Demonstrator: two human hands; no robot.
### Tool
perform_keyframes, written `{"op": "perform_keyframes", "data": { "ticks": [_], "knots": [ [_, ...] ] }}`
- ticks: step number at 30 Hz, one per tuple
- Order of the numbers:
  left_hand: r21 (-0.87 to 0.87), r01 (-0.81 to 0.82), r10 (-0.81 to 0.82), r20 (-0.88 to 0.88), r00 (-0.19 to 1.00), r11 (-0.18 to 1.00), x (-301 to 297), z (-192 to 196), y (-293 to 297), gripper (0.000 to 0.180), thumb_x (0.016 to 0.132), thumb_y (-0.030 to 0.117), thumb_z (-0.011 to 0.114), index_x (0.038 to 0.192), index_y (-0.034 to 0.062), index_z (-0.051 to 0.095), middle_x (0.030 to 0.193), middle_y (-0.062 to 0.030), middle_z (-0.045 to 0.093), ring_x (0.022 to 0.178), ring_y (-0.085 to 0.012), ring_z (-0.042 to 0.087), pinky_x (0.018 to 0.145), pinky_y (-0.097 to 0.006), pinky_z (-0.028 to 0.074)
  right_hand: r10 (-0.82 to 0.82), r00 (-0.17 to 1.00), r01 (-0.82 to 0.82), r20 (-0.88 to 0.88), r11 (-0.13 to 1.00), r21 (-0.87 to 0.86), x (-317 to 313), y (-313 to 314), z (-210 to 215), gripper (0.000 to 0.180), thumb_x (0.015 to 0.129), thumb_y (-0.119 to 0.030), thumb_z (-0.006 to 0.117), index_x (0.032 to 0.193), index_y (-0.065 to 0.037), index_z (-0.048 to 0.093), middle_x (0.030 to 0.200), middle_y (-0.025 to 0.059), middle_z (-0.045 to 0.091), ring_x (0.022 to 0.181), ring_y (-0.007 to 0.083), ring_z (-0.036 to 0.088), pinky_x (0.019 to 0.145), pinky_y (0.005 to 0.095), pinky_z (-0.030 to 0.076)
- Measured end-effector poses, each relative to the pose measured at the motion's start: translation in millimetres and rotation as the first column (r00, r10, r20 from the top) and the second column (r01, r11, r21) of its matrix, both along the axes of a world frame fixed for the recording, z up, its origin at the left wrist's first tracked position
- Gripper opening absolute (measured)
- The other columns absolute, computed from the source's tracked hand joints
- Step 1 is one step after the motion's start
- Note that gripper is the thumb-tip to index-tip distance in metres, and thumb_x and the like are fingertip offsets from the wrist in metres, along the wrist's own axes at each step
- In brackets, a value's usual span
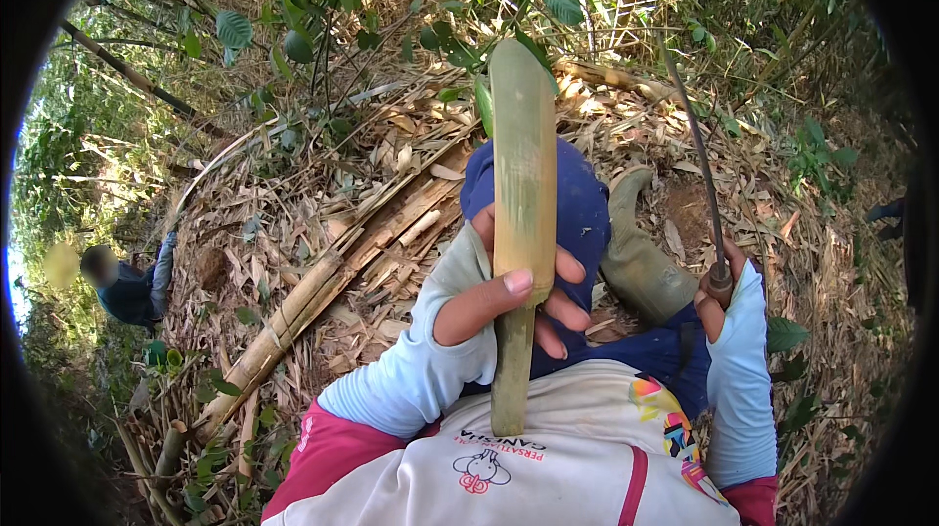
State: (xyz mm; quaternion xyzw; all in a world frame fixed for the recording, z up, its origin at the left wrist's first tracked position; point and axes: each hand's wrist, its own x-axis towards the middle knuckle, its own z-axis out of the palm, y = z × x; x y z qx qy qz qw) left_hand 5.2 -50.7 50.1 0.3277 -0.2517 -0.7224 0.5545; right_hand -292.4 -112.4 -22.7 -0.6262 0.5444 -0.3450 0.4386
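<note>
A pale green length of split bamboo [523,164] stands upright in front of my chest, wide at its upper part and stepping down to a narrow strip below. My left hand [479,311] grips it around the step, with the thumb across the front and fingers showing on the far side. The narrow end reaches down over my white shirt [577,428]. Off to the right, my right hand [712,313] is closed around the wooden handle of a long knife [699,140]. Its thin dark blade points up and away, apart from the bamboo.
My bent leg in blue trousers [582,194] and a muddy boot [641,262] are beyond the bamboo. A long split bamboo pole [293,311] lies diagonally at left on dry leaves. Another person [132,286] is at far left. Leafy stems [323,8] hang ahead.
</note>
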Motion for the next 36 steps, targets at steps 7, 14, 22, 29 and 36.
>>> {"op": "perform_keyframes", "data": {
  "ticks": [7,14,22,29,36],
  "knots": [
    [0.083,0.148,-0.136,-0.132,0.982,0.986,-5,-13,8,0.053,0.088,0.022,0.053,0.128,-0.0011,0.028,0.106,-0.0234,0.057,0.066,-0.0265,0.065,0.056,-0.035,0.056,0.023,0.985,-0.051,-0.168,0.985,-0.164,41,-1,50,0.028,0.076,-0.005,0.071,0.1,-0.002,0.056,0.077,0.0003,0.056,0.064,0.0066,0.047,0.059,0.0221,0.041],
    [0.226,0.249,-0.237,-0.08,0.968,0.942,-13,-17,23,0.048,0.092,0.031,0.049,0.124,-0.0009,0.037,0.082,-0.0209,0.061,0.058,-0.0241,0.06,0.053,-0.032,0.05,0.096,0.91,-0.24,-0.403,0.914,-0.326,53,-19,66,0.028,0.066,-0.002,0.07,0.092,-0.002,0.06,0.077,0.0135,0.06,0.066,0.0267,0.06,0.061,0.0313,0.047],
    [0.266,0.252,-0.202,-0.201,0.958,0.93,-17,-30,33,0.04,0.096,0.033,0.048,0.116,-0.0016,0.045,0.072,-0.0086,0.052,0.055,-0.0151,0.048,0.052,-0.028,0.043,0.256,0.748,-0.512,-0.612,0.809,-0.288,70,-22,65,0.028,0.054,-0.009,0.072,0.081,-0.008,0.062,0.065,0.008,0.056,0.061,0.0273,0.056,0.058,0.0382,0.043],
    [0.137,0.319,-0.226,-0.456,0.861,0.938,-20,-62,30,0.041,0.096,0.039,0.045,0.105,-0.0001,0.05,0.066,-0.0065,0.049,0.049,-0.0153,0.047,0.05,-0.028,0.044,0.28,0.537,-0.717,-0.796,0.648,-0.255,74,-16,69,0.009,0.072,-0.023,0.062,0.077,-0.016,0.063,0.057,0.0002,0.051,0.055,0.0227,0.055,0.063,0.0446,0.039],
    [0.274,0.34,-0.279,-0.239,0.93,0.899,-22,-47,27,0.043,0.095,0.046,0.045,0.083,0.0042,0.047,0.059,-0.0056,0.047,0.049,-0.0146,0.046,0.048,-0.027,0.041,0.316,0.69,-0.514,-0.651,0.847,-0.135,80,-15,63,0.01,0.076,-0.025,0.063,0.078,-0.015,0.063,0.062,0.0014,0.055,0.06,0.0222,0.057,0.067,0.049,0.041]
  ]
}}
